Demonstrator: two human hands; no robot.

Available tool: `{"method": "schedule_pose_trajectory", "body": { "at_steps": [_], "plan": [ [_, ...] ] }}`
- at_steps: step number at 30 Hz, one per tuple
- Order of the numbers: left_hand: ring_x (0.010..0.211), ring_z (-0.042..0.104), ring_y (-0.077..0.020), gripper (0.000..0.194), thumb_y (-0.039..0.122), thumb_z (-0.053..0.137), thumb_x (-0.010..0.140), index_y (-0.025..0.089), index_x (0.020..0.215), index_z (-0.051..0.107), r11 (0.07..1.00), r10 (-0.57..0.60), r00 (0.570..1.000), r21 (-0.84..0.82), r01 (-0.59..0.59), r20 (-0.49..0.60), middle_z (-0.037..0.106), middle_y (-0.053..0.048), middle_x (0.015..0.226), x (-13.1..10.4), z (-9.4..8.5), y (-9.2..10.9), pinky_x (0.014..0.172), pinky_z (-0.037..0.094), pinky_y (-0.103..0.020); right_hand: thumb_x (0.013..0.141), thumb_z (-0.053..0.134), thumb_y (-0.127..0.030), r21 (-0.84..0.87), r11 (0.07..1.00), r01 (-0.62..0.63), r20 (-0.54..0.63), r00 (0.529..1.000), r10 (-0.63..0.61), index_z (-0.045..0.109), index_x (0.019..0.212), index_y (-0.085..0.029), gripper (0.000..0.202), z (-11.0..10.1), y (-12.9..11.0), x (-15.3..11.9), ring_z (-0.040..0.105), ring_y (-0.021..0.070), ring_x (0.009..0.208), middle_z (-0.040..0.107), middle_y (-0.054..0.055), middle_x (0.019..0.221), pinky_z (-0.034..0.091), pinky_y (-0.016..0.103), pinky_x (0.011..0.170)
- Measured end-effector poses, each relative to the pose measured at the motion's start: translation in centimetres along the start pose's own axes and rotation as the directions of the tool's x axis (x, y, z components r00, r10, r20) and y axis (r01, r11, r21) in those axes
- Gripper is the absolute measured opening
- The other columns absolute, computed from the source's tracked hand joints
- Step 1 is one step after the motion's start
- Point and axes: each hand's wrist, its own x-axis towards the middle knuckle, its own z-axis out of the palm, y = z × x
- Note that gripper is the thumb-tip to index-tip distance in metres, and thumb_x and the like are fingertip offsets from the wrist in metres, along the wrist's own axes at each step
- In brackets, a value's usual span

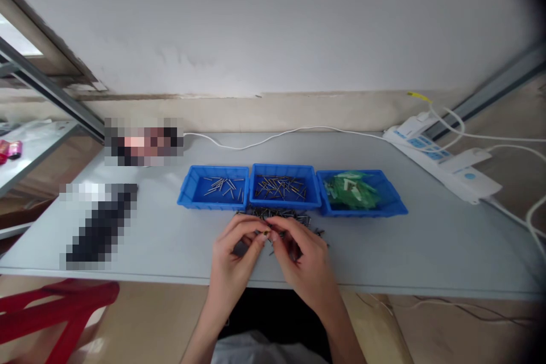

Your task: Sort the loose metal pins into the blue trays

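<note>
My left hand [236, 244] and my right hand [302, 247] meet above the front part of the table, fingertips pinched together. Between them shows a tiny dark and yellowish piece [266, 233], mostly covered by the fingers and too small to name. Under and behind my fingers lies a loose pile of thin dark metal pins [285, 215]. Just past the pile, the left blue bin [213, 205] holds several silvery pins [222, 185]. More pins, darker ones [279, 186], lie in the middle blue bin [285, 203].
Green plastic packets [354, 190] fill part of the right blue bin [386, 210]. A white power strip [443, 165] with plugs and cables runs along the table's right side. A white cable [273, 139] crosses the back. Blurred-out objects lie at left; a red stool [55, 313] stands below.
</note>
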Motion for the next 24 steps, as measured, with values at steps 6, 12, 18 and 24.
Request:
{"method": "schedule_pose_trajectory", "body": {
  "at_steps": [6,12,18,24],
  "plan": [
    [0.079,0.072,-0.0161,0.012,0.018,0.071,0.1,0.022,0.102,0.083,1.0,0.006,0.999,0.001,-0.006,0.047,0.079,-0.007,0.1,0.1,0.0,0.3,0.068,0.055,-0.023,0.102,0.067,-0.018,0.022,0.994,0.103,-0.075,0.992,-0.101,0.073,0.122,-0.027,0.022,-0.1,-0.2,0.0,0.058,0.0118,0.062,0.073,0.001,0.094,0.054,0.026,0.06],
    [0.073,0.068,-0.0145,0.011,0.017,0.072,0.097,0.02,0.097,0.083,0.998,0.053,0.998,0.024,-0.054,0.037,0.078,-0.006,0.094,0.3,0.1,0.5,0.065,0.055,-0.022,0.101,0.071,-0.015,-0.025,0.975,0.222,-0.148,0.963,-0.223,0.077,0.109,-0.027,0.015,-0.1,-0.1,0.0,0.068,0.014,0.068,0.075,0.003,0.094,0.058,0.026,0.059],
    [0.065,0.064,-0.0134,0.018,0.032,0.069,0.104,0.021,0.11,0.081,0.996,-0.085,0.995,-0.031,0.084,-0.046,0.081,-0.007,0.096,0.1,0.3,0.2,0.064,0.054,-0.024,0.1,0.072,-0.014,-0.1,0.966,0.239,-0.302,0.918,-0.258,0.076,0.11,-0.028,0.017,-1.0,-0.9,1.5,0.064,0.0128,0.061,0.077,0.004,0.1,0.057,0.028,0.056],
    [0.065,0.062,-0.0138,0.027,0.041,0.062,0.108,0.021,0.103,0.08,0.988,-0.151,0.987,-0.043,0.149,-0.054,0.078,-0.005,0.086,-0.3,0.2,0.2,0.063,0.05,-0.023,0.105,0.069,-0.022,-0.334,0.935,0.12,-0.332,0.913,-0.236,0.076,0.116,-0.026,0.013,-2.2,-0.9,4.4,0.057,0.0128,0.056,0.078,0.002,0.093,0.052,0.03,0.061]
  ]
}}
